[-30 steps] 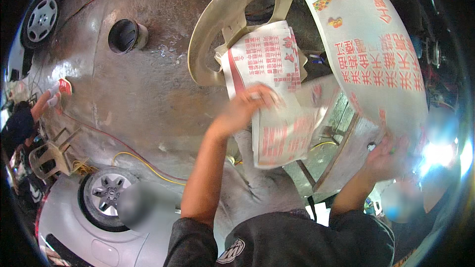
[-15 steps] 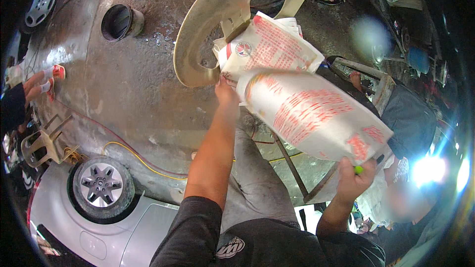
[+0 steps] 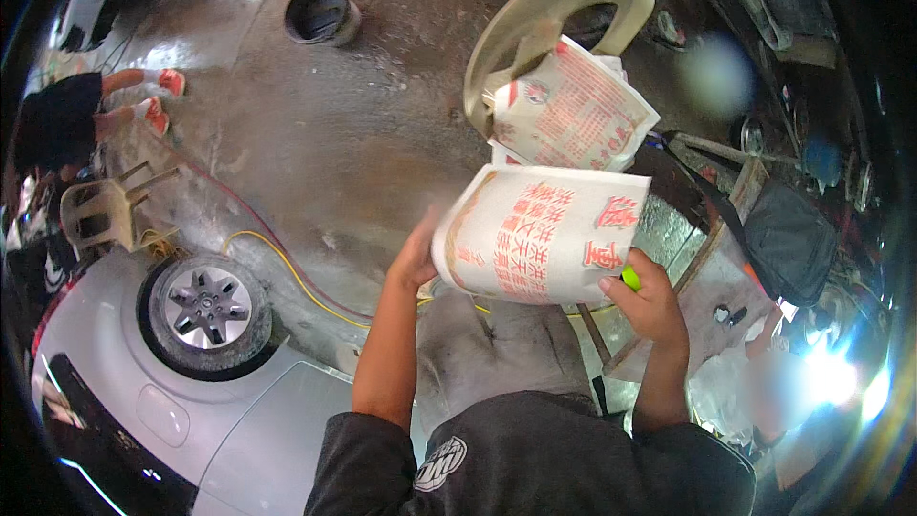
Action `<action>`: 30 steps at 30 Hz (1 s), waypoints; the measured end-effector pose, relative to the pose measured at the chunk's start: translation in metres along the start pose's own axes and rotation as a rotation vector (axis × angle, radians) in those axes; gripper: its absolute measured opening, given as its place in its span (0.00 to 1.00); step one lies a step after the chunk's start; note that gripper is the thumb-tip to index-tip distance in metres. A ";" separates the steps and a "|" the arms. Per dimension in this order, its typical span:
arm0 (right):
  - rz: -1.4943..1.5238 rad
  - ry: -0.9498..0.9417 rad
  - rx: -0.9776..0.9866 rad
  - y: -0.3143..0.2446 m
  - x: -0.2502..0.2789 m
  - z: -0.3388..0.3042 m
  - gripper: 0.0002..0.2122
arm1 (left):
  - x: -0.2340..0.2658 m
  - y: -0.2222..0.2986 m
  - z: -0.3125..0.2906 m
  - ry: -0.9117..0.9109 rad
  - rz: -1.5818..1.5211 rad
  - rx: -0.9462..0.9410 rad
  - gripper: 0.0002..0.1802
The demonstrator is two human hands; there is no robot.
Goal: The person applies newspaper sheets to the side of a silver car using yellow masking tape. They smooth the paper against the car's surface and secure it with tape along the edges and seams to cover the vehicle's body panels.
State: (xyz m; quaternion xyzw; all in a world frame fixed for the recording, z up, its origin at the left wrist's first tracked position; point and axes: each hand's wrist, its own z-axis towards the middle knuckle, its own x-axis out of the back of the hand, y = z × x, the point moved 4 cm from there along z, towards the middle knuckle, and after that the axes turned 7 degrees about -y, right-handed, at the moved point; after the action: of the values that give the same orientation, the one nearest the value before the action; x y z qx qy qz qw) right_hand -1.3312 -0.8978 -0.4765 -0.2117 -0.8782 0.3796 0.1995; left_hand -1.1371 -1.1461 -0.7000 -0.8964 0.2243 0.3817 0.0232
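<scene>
Head view, hands: the left hand (image 3: 416,258) is on the left edge of a white sheet of paper with red print (image 3: 544,234); its fingers go behind the sheet, so I cannot tell how far they are closed. The right hand (image 3: 652,298) pinches the sheet's lower right corner, fingers curled shut on it, with a small yellow-green object (image 3: 629,278) tucked against the fingers.

Head view, paper: the sheet is spread almost flat between both hands, in front of the chest, above the grey concrete floor (image 3: 315,143).

Head view, change: a second ago the sheet hung long and loose, held up high on the right side; half a second ago it slanted across the middle; now it is drawn in and level, held at both ends.

Head view, meaning: judging from this, the sheet is now under control and ready to be laid or wrapped rather than merely unfurled.

Head view, behind: a second printed sheet (image 3: 573,115) lies crumpled against a beige disc-shaped part (image 3: 535,24), just above the held sheet.

Head view, surroundings: a silver car (image 3: 143,392) with its wheel (image 3: 205,311) at lower left, a yellow hose (image 3: 287,268) on the floor, a plastic chair (image 3: 105,205) and another person (image 3: 67,119) at far left.
</scene>
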 end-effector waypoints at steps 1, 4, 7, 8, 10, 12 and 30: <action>-0.009 -0.089 -0.029 -0.010 -0.008 -0.001 0.14 | 0.006 0.008 -0.029 -0.135 -0.057 -0.025 0.43; -0.028 -0.171 0.075 -0.022 -0.046 -0.009 0.14 | 0.035 0.023 -0.108 -0.080 0.155 -0.291 0.40; 0.057 -0.296 -0.117 -0.016 -0.080 -0.025 0.14 | 0.033 0.029 -0.202 -0.024 0.107 -0.368 0.33; 0.050 -0.326 -0.088 -0.013 -0.091 -0.030 0.14 | 0.034 0.031 -0.229 -0.013 0.098 -0.398 0.30; 0.020 -0.416 -0.034 -0.009 -0.127 -0.039 0.14 | 0.046 0.026 -0.288 0.044 0.255 -0.454 0.26; -0.110 -0.449 0.024 -0.017 -0.161 -0.052 0.15 | 0.049 0.019 -0.348 0.131 0.416 -0.534 0.22; -0.437 -0.756 0.921 -0.228 -0.471 -0.228 0.13 | 0.037 -0.097 -0.712 0.466 1.170 -0.734 0.15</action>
State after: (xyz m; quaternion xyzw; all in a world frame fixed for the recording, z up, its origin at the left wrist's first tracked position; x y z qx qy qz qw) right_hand -0.8736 -1.1538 -0.2506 0.2288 -0.6575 0.7177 0.0192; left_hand -0.5938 -1.2249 -0.2343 -0.6378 0.5233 0.1817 -0.5351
